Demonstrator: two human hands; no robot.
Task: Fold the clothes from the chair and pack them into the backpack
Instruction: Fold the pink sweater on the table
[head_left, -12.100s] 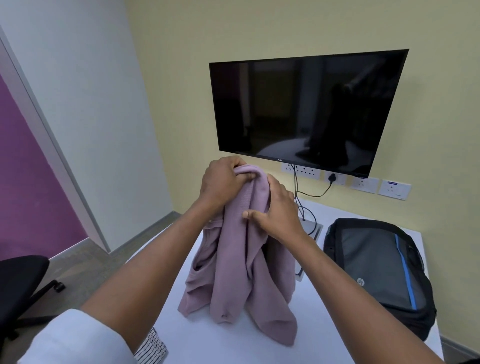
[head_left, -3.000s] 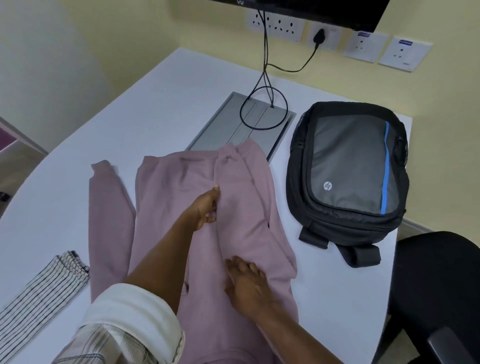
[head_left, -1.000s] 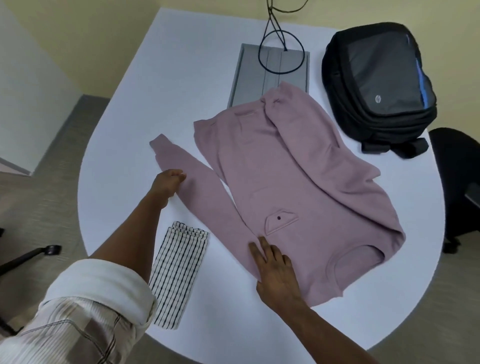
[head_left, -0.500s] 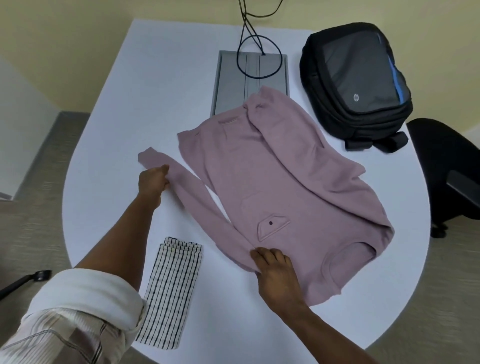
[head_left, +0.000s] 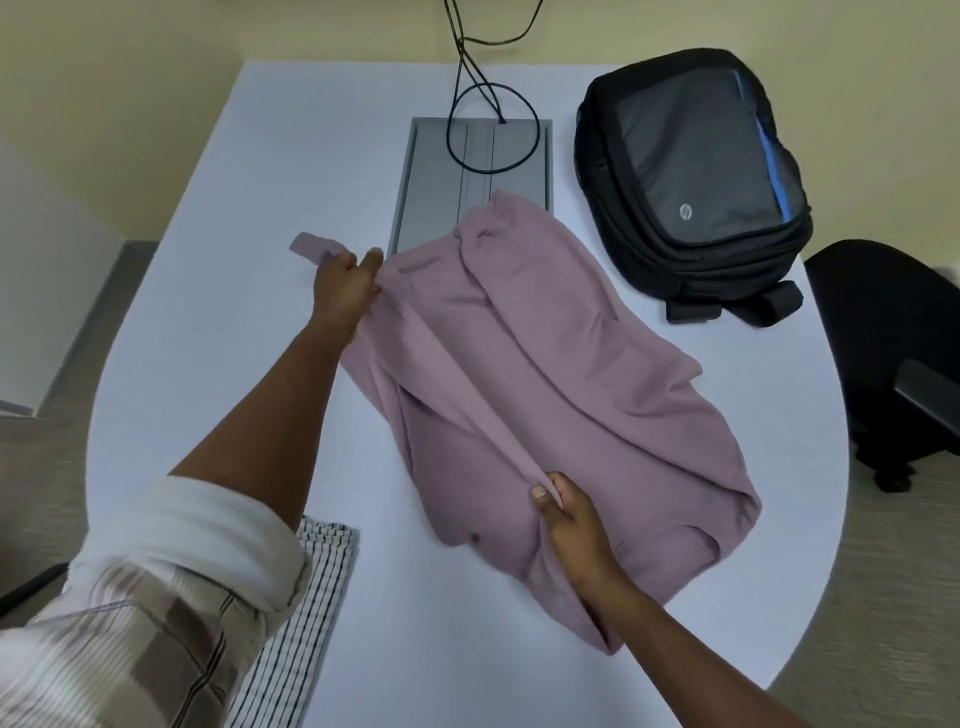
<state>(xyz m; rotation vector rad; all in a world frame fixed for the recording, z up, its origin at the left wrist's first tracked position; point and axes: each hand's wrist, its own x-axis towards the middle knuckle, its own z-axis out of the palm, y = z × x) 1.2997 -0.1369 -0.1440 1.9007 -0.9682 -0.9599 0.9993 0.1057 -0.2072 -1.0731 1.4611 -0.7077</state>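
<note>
Sweater (head_left: 561, 374) lies between both hands: left hand (head_left: 344, 289) grips the sleeve at its far-left edge, right hand (head_left: 567, 512) apparently pinches a near fold; backpack (head_left: 691, 171) far right.

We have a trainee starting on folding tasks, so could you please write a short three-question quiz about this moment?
1. True or false: the backpack lies on the sweater.
2. What does the left hand hold? A) the sleeve B) the cable C) the striped cloth
3. Fill in: the black cable loops over the grey ____ set in the table.

Key
1. False: it lies apart, beyond the sweater on the right.
2. A: it grips the sleeve near the cuff; the right hand pinches a fold nearer the body.
3. panel.
</note>
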